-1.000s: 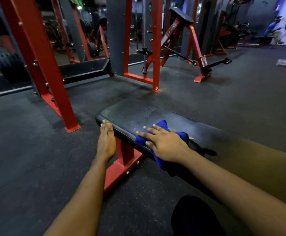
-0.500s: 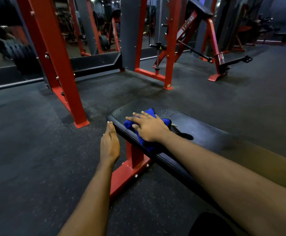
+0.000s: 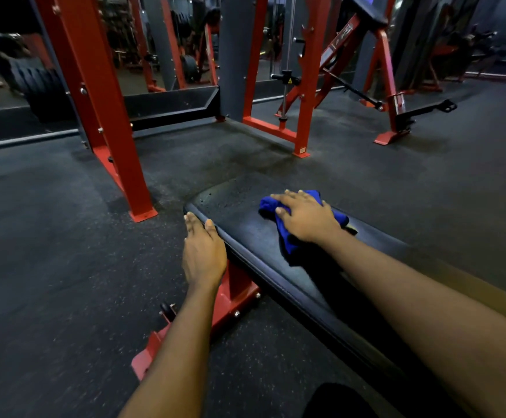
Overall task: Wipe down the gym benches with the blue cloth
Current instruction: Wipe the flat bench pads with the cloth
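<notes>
Dark speckled rubber floor all around me. Red rack upright at 11 o'clock, foot plate flat on the floor. Grey pillar at 12, red frame just beside it. Black weight plates at 10. Red angled machine at 1. Light is dim.

Presses right hand flat, fingers straight, onto bunched blue cloth atop black padded bench, near its far end. Rests left hand against pad's near edge, above red bench leg. Shows red rack upright beyond, on dark rubber floor.
</notes>
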`<action>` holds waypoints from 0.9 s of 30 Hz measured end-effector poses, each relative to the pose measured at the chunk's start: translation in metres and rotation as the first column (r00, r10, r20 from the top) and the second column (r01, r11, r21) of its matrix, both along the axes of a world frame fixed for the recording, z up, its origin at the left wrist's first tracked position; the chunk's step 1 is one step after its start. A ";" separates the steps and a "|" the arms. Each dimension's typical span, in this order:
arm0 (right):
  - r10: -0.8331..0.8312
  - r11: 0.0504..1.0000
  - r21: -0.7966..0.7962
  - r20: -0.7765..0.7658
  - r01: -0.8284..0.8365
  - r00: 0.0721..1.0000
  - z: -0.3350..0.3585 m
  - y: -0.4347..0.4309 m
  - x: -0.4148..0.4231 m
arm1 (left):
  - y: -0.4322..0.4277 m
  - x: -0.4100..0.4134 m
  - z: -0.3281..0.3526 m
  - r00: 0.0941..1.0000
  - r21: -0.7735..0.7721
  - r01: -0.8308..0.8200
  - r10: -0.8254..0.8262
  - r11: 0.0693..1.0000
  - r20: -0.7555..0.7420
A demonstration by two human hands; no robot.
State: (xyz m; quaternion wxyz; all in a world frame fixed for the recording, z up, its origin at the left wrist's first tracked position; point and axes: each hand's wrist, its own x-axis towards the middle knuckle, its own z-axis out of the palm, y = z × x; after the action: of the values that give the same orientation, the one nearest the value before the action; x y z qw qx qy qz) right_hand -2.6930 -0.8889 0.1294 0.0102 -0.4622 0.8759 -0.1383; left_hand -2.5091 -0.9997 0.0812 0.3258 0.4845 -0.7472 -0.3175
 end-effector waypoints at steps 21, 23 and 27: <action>0.043 0.994 0.099 0.023 -0.045 0.999 0.000 0.005 -0.048 | 0.002 -0.005 -0.005 0.999 0.032 -0.020 0.021 0.999 -0.031; 0.051 0.995 0.084 0.026 -0.053 0.998 0.001 -0.010 -0.056 | 0.003 -0.006 -0.006 0.998 0.028 -0.024 0.026 0.999 -0.055; 0.012 0.995 0.097 0.013 -0.014 1.000 0.011 -0.036 -0.066 | 0.000 -0.009 -0.008 0.996 0.002 -0.045 0.045 0.999 -0.073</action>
State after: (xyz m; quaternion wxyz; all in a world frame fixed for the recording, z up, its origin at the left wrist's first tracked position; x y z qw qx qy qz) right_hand -2.7586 -0.9247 0.1407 0.0388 -0.4660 0.8784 -0.0985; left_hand -2.5176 -1.0002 0.0731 0.3599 0.4892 -0.7236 -0.3280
